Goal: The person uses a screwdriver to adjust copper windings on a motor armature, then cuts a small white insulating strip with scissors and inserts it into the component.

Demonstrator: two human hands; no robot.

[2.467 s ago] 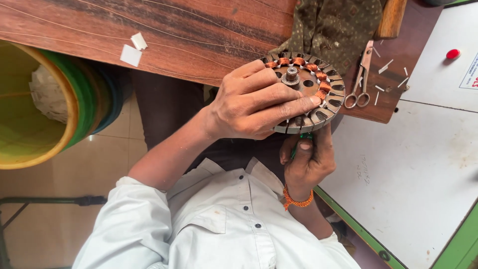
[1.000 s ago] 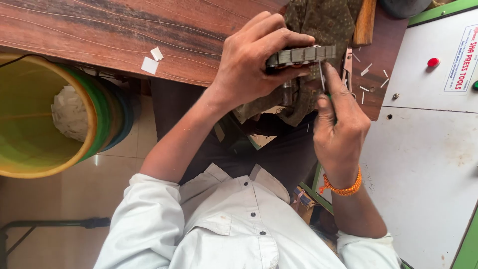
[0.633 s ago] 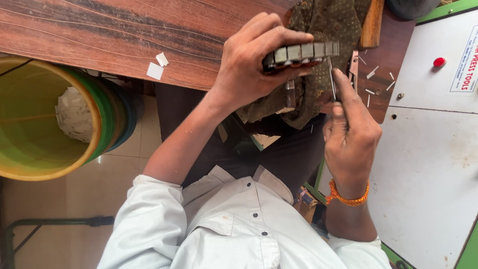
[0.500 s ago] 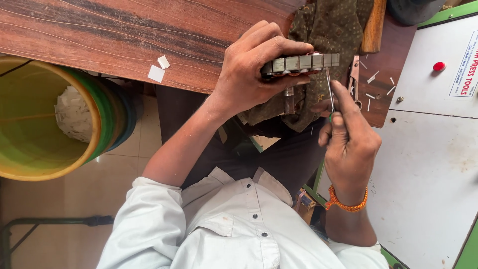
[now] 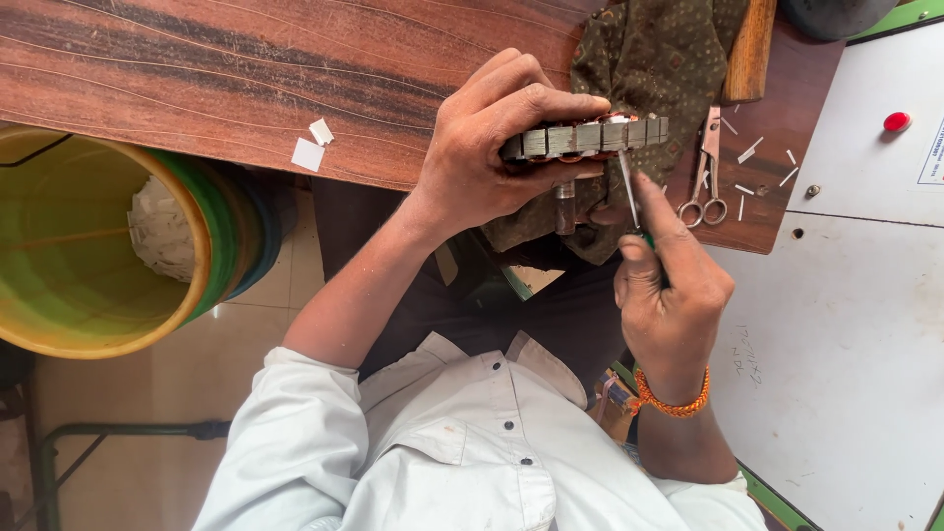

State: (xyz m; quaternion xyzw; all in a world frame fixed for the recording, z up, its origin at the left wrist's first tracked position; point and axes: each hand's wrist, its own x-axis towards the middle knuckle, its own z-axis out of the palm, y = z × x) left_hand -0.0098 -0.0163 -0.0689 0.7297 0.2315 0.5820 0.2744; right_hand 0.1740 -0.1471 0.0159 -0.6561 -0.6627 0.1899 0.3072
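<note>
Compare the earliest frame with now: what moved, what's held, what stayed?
The left hand has turned the round wound stator from face-up to edge-on, gripping it all along. The right hand came out from under the stator to its near side and now pinches a thin tool whose tip meets the stator's edge. The scissors, patterned cloth, paper scraps and yellow-green bucket stayed put.

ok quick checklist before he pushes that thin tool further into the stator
1. Left hand grips the stator edge-on: ok.
2. Right hand pinches the tool: ok.
3. Tool tip meets the stator's underside: ok; which slot, cannot tell.
4. Cloth lies under the stator: ok.
5. Scissors lie apart from both hands: ok.
6. Winding condition: cannot tell.
</note>
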